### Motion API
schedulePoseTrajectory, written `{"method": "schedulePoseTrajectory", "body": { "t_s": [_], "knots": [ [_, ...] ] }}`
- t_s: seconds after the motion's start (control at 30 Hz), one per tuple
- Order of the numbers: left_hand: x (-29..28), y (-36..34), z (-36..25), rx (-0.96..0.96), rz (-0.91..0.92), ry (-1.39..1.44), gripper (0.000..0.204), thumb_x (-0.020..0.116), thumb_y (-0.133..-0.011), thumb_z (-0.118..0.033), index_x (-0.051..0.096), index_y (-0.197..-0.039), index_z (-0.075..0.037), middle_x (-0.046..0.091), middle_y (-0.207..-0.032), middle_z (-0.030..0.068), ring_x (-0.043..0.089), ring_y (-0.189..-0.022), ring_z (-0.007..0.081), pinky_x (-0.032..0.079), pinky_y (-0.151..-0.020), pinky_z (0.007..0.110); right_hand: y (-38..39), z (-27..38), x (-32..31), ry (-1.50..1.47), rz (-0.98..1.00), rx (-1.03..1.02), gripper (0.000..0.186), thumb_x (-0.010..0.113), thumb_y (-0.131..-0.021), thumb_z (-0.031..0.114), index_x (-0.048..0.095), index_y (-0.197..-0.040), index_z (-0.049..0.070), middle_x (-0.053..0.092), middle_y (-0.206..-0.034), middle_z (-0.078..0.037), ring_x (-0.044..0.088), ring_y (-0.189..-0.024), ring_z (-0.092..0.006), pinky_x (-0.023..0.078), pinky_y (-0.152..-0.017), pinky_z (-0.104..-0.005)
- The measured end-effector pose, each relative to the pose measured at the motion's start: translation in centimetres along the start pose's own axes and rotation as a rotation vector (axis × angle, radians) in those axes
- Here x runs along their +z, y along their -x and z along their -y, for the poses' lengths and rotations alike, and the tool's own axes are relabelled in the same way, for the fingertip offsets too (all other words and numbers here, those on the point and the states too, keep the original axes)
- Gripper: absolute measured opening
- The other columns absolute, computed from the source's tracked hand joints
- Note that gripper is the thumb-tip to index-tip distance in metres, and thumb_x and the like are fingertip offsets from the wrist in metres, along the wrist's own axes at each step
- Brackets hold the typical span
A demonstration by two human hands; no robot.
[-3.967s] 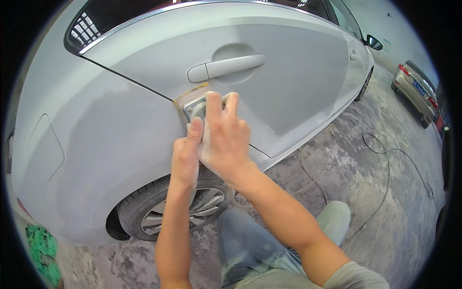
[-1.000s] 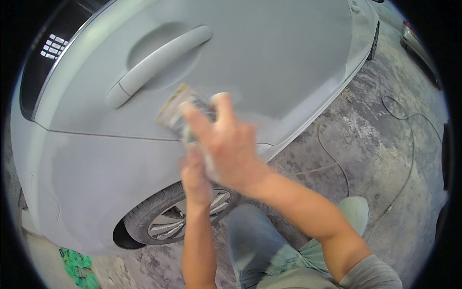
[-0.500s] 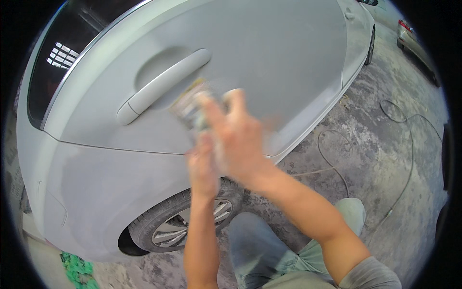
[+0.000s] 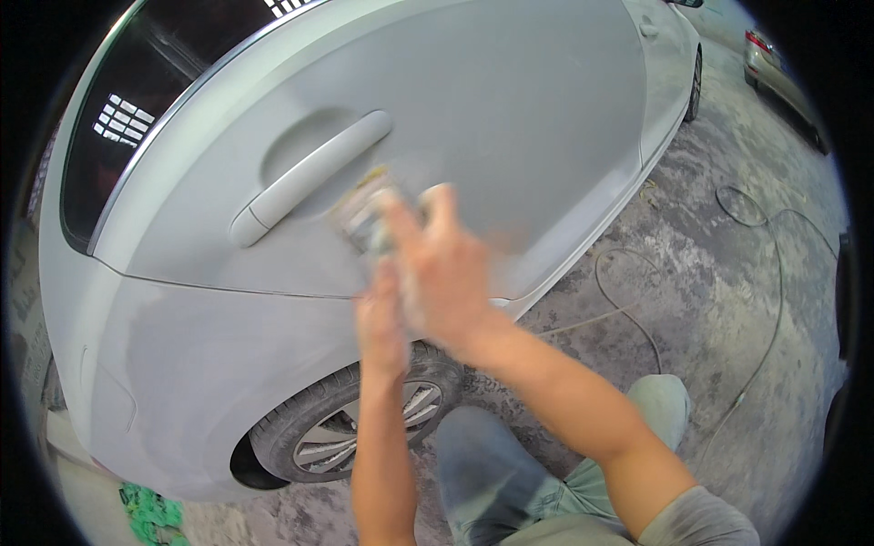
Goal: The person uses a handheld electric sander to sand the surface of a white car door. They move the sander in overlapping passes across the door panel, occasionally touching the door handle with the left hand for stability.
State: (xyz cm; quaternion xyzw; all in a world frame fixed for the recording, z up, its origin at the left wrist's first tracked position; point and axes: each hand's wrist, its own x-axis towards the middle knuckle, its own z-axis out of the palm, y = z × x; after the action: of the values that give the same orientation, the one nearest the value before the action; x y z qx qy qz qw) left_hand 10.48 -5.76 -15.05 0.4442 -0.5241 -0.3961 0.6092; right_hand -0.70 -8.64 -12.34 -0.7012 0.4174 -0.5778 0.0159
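Note:
Both of my hands are on a sanding block (image 4: 357, 215), blurred by motion, with a yellowish far edge. It lies against the matte grey door panel (image 4: 519, 100) of a car, just below the door handle (image 4: 314, 175). My right hand (image 4: 444, 273) is closed round it from the right, its fingers smeared by motion. Lower and closer in, my left hand (image 4: 381, 328) is closed at the block's near end. The grip hides much of the block's body.
Below the door is a car wheel (image 4: 364, 414), close to my bent knee (image 4: 492, 464). A thin hose (image 4: 774, 309) loops over the stained concrete floor (image 4: 701, 237). Green crumpled material (image 4: 150, 514) lies at the lower left. Another car (image 4: 778, 77) stands at the far right.
My hands and the sanding block have shifted slightly down, still under the handle. The whole view has tilted a little, and the car's rear sits slightly farther right in it.

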Motion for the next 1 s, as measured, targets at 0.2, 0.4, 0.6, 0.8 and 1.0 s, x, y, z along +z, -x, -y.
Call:
{"method": "schedulePoseTrajectory", "body": {
  "t_s": [0.2, 0.4, 0.6, 0.8, 1.0],
  "knots": [
    [-1.9, 1.2, 0.4, 0.046, -0.029, 0.221, 0.065, 0.037, -0.113, -0.054, 0.054, -0.144, 0.0, 0.062, -0.141, 0.0097, 0.062, -0.122, 0.0206, 0.05, -0.105, 0.037, 0.7, 2.6, 1.1, -0.037, 0.022, -0.09, 0.056, 0.077, -0.082, 0.018, 0.055, -0.133, 0.011, 0.05, -0.109, -0.022, 0.069, -0.08, -0.0421, 0.058, -0.06, -0.0474],
    [1.7, -2.2, 1.2, -0.176, 0.145, -0.19, 0.063, 0.044, -0.113, -0.05, 0.056, -0.144, 0.003, 0.066, -0.135, 0.0093, 0.062, -0.126, 0.0203, 0.048, -0.108, 0.036, -0.6, -2.3, -1.7, -0.017, -0.106, 0.138, 0.05, 0.074, -0.084, 0.015, 0.055, -0.131, 0.012, 0.051, -0.108, -0.022, 0.069, -0.082, -0.0415, 0.058, -0.062, -0.0485],
    [-1.1, 1.9, 1.6, 0.07, -0.09, 0.423, 0.065, 0.039, -0.114, -0.05, 0.047, -0.152, 0.002, 0.055, -0.151, 0.0125, 0.055, -0.137, 0.0234, 0.045, -0.114, 0.04, 0.5, 2.6, 0.4, -0.07, 0.152, -0.166, 0.05, 0.07, -0.085, 0.013, 0.055, -0.132, 0.016, 0.051, -0.109, -0.022, 0.068, -0.081, -0.0417, 0.057, -0.063, -0.0487],
    [3.4, -1.3, 4.8, 0.082, 0.0, -0.086, 0.062, 0.047, -0.11, -0.056, 0.063, -0.117, 0.004, 0.063, -0.106, 0.0058, 0.055, -0.101, 0.0171, 0.045, -0.087, 0.037, 1.6, -4.9, -0.9, -0.026, -0.028, -0.036, 0.051, 0.069, -0.087, 0.014, 0.055, -0.136, 0.018, 0.051, -0.113, -0.022, 0.068, -0.085, -0.0424, 0.058, -0.067, -0.0494],
    [4.8, 0.5, 5.2, -0.01, 0.041, -0.078, 0.069, 0.051, -0.108, -0.059, 0.065, -0.118, 0.007, 0.067, -0.106, 0.0077, 0.059, -0.101, 0.0157, 0.048, -0.086, 0.034, 2.8, -5.2, -1.5, 0.061, 0.012, 0.011, 0.048, 0.068, -0.087, 0.014, 0.059, -0.134, 0.017, 0.05, -0.11, -0.02, 0.068, -0.085, -0.0418, 0.057, -0.067, -0.0503]
  ]
}}
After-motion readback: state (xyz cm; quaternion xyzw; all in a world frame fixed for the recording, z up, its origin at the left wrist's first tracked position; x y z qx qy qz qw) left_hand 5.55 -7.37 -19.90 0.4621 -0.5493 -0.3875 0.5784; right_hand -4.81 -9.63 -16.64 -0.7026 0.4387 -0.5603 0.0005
